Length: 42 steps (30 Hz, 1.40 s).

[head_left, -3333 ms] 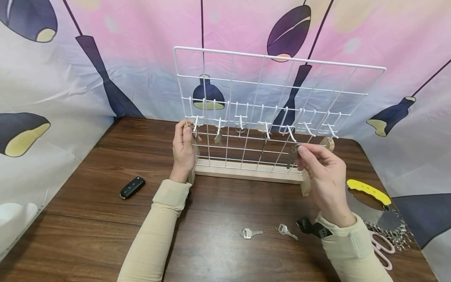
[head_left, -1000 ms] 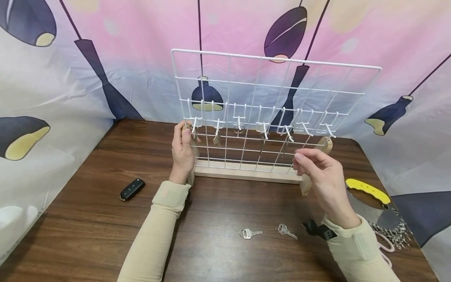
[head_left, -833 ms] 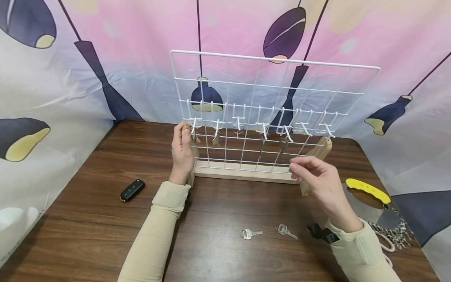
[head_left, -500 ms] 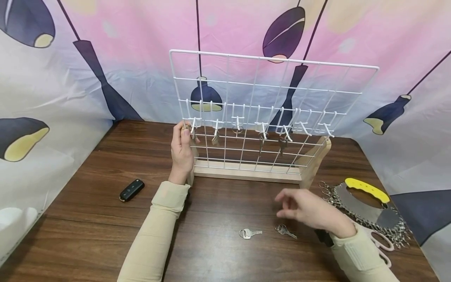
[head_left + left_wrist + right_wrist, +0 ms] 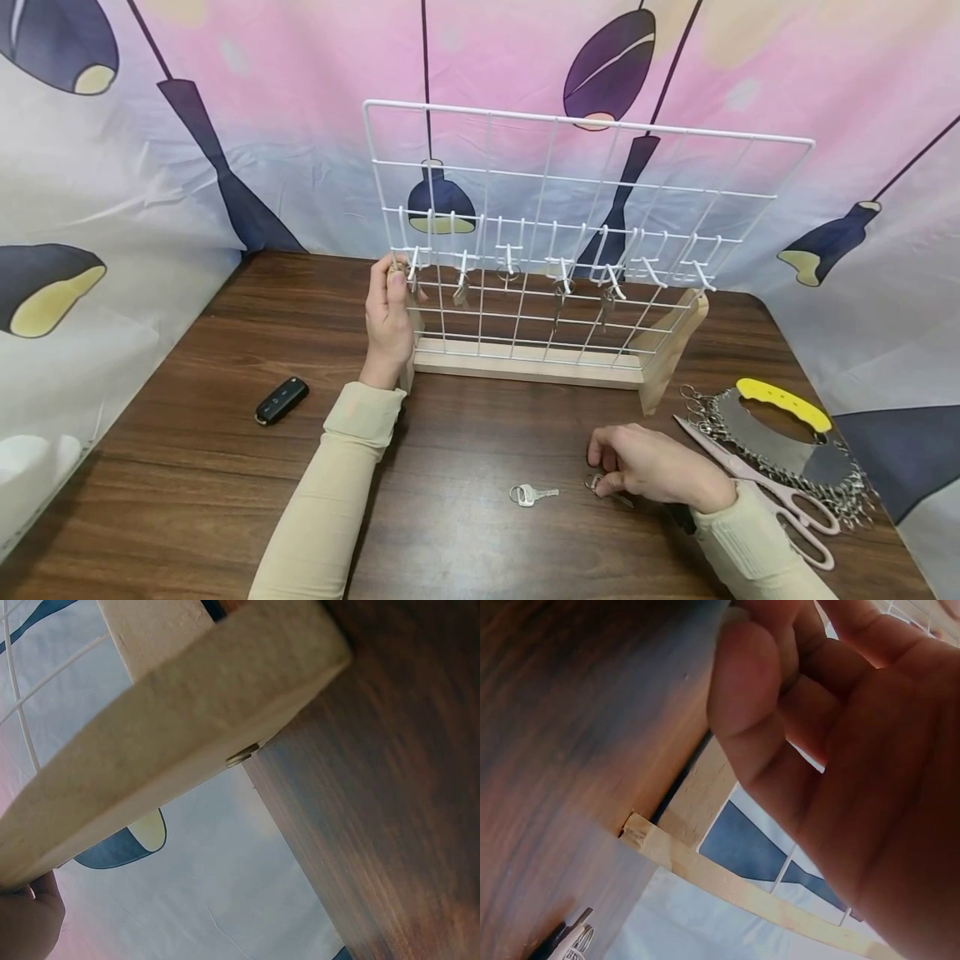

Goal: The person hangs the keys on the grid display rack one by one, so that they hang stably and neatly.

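Observation:
A white wire grid rack (image 5: 525, 364) with a wooden base and white hooks stands on the table. My left hand (image 5: 387, 325) grips its left side; the left wrist view shows the fingers at the wooden side piece (image 5: 180, 712). Keys hang from several hooks, among them one key (image 5: 607, 304) on the fifth from the left. Down on the table, my right hand (image 5: 652, 462) is over a silver key (image 5: 595, 482) with a ring, thumb at its head, a gap between thumb and index finger. The hand partly hides this key. Left of it lies another silver key (image 5: 528, 496).
A black car key fob (image 5: 282, 400) lies on the left of the table. To the right are pink-handled scissors (image 5: 750, 479) and a crescent metal plate (image 5: 765, 433) with a yellow handle and many small metal rings. A patterned curtain (image 5: 300, 150) hangs behind.
The right hand has left a key hanging on the fifth hook and moved down to the silver key on the table. Its movement uncovers the scissors. My left hand stays on the rack.

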{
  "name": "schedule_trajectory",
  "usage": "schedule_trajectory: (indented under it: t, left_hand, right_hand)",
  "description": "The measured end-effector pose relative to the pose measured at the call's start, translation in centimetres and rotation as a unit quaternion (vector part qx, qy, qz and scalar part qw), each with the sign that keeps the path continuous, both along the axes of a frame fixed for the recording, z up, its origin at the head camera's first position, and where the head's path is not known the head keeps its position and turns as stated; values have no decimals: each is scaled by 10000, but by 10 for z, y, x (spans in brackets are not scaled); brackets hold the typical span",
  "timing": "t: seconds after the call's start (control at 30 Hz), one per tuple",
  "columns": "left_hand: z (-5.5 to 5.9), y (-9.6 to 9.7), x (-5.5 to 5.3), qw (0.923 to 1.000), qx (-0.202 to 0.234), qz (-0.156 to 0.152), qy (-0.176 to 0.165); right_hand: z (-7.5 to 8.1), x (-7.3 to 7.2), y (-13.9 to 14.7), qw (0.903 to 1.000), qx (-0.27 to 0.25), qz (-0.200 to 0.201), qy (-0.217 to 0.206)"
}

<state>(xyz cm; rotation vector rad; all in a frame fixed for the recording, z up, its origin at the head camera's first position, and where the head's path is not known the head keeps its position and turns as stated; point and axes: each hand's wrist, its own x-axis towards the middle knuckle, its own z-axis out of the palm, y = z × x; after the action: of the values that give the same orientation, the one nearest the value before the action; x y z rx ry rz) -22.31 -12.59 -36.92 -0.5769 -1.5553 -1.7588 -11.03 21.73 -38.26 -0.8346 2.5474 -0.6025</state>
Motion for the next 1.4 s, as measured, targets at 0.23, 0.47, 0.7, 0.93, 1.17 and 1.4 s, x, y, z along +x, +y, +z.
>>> schedule_trajectory:
  t: [0.23, 0.47, 0.7, 0.93, 1.17, 1.4]
  left_hand:
    - [-2, -1, -1, 10000, -29, 87, 0]
    - [-2, 0, -2, 10000, -21, 91, 18]
    - [-2, -1, -2, 9999, -44, 117, 42]
    - [-3, -1, -2, 9999, -51, 155, 18]
    - [-2, 0, -1, 9999, -18, 129, 12]
    - [-2, 0, -1, 10000, 12, 92, -27]
  right_hand:
    - [-2, -1, -2, 9998, -150, 46, -92]
    - [0, -1, -6, 9998, -88, 167, -10]
    - [2, 3, -9, 9989, 165, 241, 360]
    - [3, 5, -13, 9985, 307, 176, 408]
    - [-1, 4, -16, 9981, 320, 170, 489]
    - [-3, 3, -15, 9982, 262, 179, 503]
